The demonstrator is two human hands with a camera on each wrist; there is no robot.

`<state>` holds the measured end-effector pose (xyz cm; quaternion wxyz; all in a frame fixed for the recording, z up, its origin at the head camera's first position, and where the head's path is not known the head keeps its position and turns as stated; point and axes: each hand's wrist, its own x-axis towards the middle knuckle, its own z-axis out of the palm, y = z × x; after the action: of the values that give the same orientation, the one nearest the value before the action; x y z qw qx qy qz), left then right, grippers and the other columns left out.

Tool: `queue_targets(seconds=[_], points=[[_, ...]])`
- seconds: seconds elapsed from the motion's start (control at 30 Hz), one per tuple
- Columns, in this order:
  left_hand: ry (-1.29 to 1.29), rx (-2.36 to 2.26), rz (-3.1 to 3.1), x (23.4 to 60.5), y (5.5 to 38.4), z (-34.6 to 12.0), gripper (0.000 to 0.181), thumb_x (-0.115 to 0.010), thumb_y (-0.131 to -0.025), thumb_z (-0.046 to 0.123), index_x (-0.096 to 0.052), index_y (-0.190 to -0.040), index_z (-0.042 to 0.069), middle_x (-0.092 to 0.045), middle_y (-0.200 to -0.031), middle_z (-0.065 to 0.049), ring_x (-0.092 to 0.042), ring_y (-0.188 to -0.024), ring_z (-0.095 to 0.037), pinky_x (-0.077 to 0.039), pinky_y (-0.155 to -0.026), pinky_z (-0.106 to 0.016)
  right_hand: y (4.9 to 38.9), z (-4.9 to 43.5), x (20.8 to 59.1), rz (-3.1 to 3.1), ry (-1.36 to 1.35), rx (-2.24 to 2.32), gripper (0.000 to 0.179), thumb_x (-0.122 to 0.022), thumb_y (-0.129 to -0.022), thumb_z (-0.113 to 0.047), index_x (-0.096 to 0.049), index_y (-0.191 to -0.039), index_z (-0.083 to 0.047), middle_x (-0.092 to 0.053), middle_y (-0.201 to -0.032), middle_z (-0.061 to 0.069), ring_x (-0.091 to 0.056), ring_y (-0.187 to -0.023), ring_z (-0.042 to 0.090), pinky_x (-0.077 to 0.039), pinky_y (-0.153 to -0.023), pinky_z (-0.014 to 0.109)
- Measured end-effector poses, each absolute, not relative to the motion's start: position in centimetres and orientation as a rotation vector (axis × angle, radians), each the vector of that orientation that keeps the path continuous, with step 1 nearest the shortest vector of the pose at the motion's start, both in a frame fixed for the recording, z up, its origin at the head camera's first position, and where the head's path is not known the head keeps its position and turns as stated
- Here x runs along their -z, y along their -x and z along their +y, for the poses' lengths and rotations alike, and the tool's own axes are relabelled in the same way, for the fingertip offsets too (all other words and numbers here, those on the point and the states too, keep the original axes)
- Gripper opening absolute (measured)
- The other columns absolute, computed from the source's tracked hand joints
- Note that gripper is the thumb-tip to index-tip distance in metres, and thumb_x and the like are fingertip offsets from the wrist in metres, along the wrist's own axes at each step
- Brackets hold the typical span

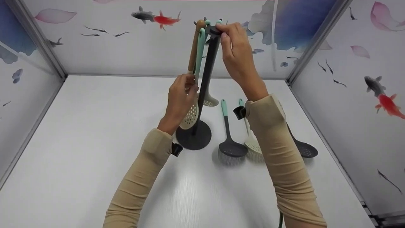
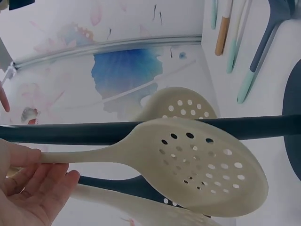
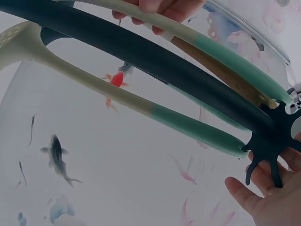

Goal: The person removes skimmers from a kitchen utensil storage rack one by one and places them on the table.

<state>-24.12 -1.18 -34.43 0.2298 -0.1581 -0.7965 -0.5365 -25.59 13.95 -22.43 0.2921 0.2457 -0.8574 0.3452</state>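
My left hand (image 1: pixel 181 98) pinches the stem of a cream slotted spoon (image 2: pixel 207 165) with a green handle, beside the black pole (image 1: pixel 209 66) of a utensil stand. The top of that handle sits at the stand's hooked crown (image 3: pixel 275 134). With fingers around the crown, my right hand (image 1: pixel 237 50) holds the stand at the top. Also hanging there are a wooden-handled utensil (image 1: pixel 193 47) and a cream perforated utensil (image 3: pixel 127 96) with a green handle. The stand's round black base (image 1: pixel 202 139) is on the white table.
Right of the stand, a black ladle-like utensil (image 1: pixel 232 148) and a cream slotted one (image 1: pixel 253 144) lie on the table (image 1: pixel 95 158). A black slotted utensil (image 1: pixel 307 150) lies farther right, partly behind my right sleeve (image 1: pixel 284 152). Printed panels (image 1: pixel 104 50) enclose the table.
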Motion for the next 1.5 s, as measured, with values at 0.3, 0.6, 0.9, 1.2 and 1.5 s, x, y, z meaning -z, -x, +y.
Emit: queue_targets(seconds=[0.3,0.6,0.9,1.2,1.5], points=[[0.498,1.561,-2.184,34.1,23.0,-1.3,0.020,-0.060,-0.090,0.014,-0.056,-0.106,0.004,-0.058,-0.098,-0.006,-0.059,-0.087,-0.013,-0.052,-0.075,-0.023,25.6,13.9,22.5,-2.290,-0.649,-0.915,0.036,-0.034,-0.099,-0.014,-0.052,-0.127,-0.001,-0.051,-0.115,0.014,-0.043,-0.108,0.020,-0.034,-0.097,0.023],[0.500,1.588,-2.176,33.8,22.6,-1.8,0.018,-0.060,-0.090,0.016,-0.057,-0.104,0.007,-0.059,-0.096,-0.005,-0.057,-0.083,-0.013,-0.050,-0.074,-0.025,25.6,13.8,22.6,-2.288,-0.651,-0.901,0.036,-0.034,-0.098,-0.014,-0.052,-0.126,-0.001,-0.051,-0.114,0.014,-0.042,-0.107,0.021,-0.034,-0.095,0.024],[0.522,1.590,-2.119,33.5,22.5,-2.5,0.022,-0.064,-0.087,0.019,-0.059,-0.102,0.004,-0.062,-0.094,-0.008,-0.060,-0.079,-0.013,-0.051,-0.070,-0.024,25.7,13.8,22.7,-2.292,-0.642,-0.897,0.036,-0.034,-0.099,-0.014,-0.052,-0.127,-0.001,-0.051,-0.114,0.014,-0.041,-0.108,0.020,-0.034,-0.096,0.024],[0.518,1.621,-2.051,33.7,22.2,-3.5,0.024,-0.065,-0.087,0.022,-0.060,-0.101,0.004,-0.062,-0.092,-0.007,-0.061,-0.079,-0.013,-0.051,-0.069,-0.027,25.7,13.9,22.6,-2.291,-0.650,-0.866,0.036,-0.033,-0.099,-0.015,-0.052,-0.127,-0.001,-0.051,-0.114,0.014,-0.041,-0.107,0.021,-0.034,-0.095,0.025],[0.378,1.592,-2.130,35.7,22.7,-5.3,0.020,-0.065,-0.085,0.016,-0.060,-0.100,0.004,-0.062,-0.089,-0.009,-0.060,-0.078,-0.015,-0.052,-0.070,-0.028,25.6,13.9,22.7,-2.298,-0.676,-0.851,0.038,-0.031,-0.099,-0.016,-0.050,-0.128,0.000,-0.050,-0.116,0.015,-0.040,-0.110,0.022,-0.033,-0.098,0.025]])
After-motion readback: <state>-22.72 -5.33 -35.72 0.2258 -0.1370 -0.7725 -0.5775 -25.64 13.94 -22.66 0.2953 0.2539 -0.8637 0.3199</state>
